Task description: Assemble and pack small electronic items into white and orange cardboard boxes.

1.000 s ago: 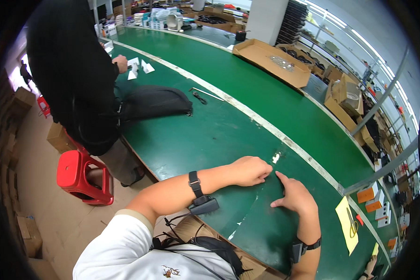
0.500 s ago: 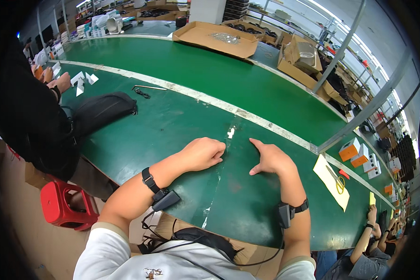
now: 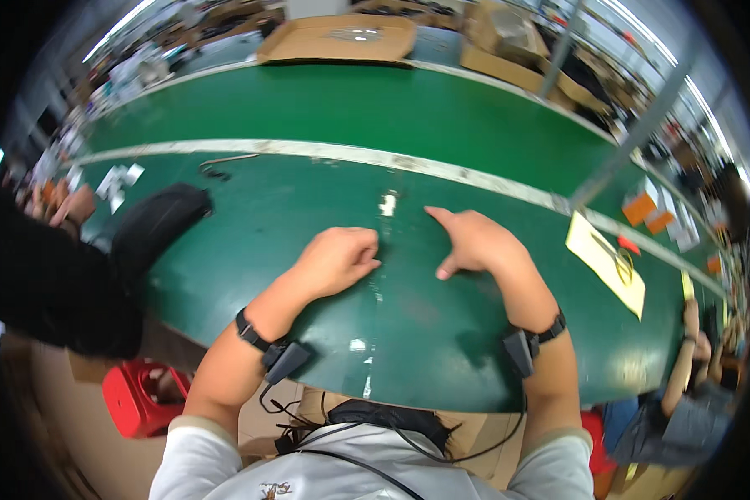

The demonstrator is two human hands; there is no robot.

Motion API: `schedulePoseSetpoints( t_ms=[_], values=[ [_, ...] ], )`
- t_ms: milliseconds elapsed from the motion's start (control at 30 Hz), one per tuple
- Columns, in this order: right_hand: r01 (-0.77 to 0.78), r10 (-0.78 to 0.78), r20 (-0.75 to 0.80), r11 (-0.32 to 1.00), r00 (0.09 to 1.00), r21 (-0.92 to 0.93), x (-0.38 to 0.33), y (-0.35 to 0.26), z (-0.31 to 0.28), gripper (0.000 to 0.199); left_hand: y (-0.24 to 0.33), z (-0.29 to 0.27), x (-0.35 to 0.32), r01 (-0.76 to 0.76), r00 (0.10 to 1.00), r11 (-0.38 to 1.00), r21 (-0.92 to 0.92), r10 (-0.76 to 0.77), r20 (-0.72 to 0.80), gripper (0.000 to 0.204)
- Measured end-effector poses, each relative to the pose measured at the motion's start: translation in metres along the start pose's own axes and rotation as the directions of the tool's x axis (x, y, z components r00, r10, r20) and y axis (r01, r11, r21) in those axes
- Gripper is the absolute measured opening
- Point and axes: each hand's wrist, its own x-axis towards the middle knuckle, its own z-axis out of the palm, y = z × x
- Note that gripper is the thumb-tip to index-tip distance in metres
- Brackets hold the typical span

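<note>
My left hand [image 3: 338, 260] is over the green table [image 3: 308, 179] with its fingers curled in, and I see nothing in it. Across a pale worn strip of the surface, my right hand [image 3: 480, 242] has its thumb and index finger spread apart and holds nothing. Its other fingers are mostly hidden. A white scuffed patch [image 3: 388, 203] lies between and beyond the hands. To the right of my right hand is a yellow sheet [image 3: 602, 260] with a pair of scissors [image 3: 622, 265] on it.
A black bag [image 3: 160, 221] and a bent metal rod [image 3: 229, 158] lie to the left. A co-worker's hands [image 3: 73, 207] are by white pieces [image 3: 118, 182]. A metal post [image 3: 633, 133] rises at right, near orange-and-white boxes [image 3: 642, 204]. A red stool [image 3: 137, 398] stands below left.
The view has turned and tilted, so the table and its objects sit differently in the picture. Both hands keep nearly the same pose, left curled and right spread.
</note>
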Motion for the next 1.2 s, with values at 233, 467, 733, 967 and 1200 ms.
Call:
schedulePoseSetpoints(
  t_ms=[233,467,733,967,1200],
  values=[
    [-0.057,0.058,0.046,0.998,0.997,-0.029,0.004,0.003,0.003,0.112,0.011,0.004,0.003,0.140,0.990,0.990,-0.024,-0.139,0.035,0.035],
    [-0.148,0.155,0.137,0.987,0.978,-0.056,0.000,-0.002,-0.003,0.117,0.015,0.008,0.004,0.177,0.983,0.984,0.003,-0.177,0.046,0.032],
    [-0.114,0.124,0.136,0.991,0.983,-0.074,0.006,-0.002,-0.001,0.116,0.010,0.005,0.002,0.128,0.992,0.992,0.008,-0.128,0.019,0.032],
    [-0.086,0.089,0.121,0.996,0.989,-0.025,0.007,-0.002,0.005,0.112,0.011,-0.004,-0.004,0.122,0.991,0.992,0.021,-0.123,0.043,0.033],
    [-0.103,0.105,0.110,0.994,0.988,-0.024,0.005,0.003,0.006,0.112,0.020,-0.001,-0.001,0.130,0.986,0.989,0.065,-0.136,0.101,0.033]
  ],
)
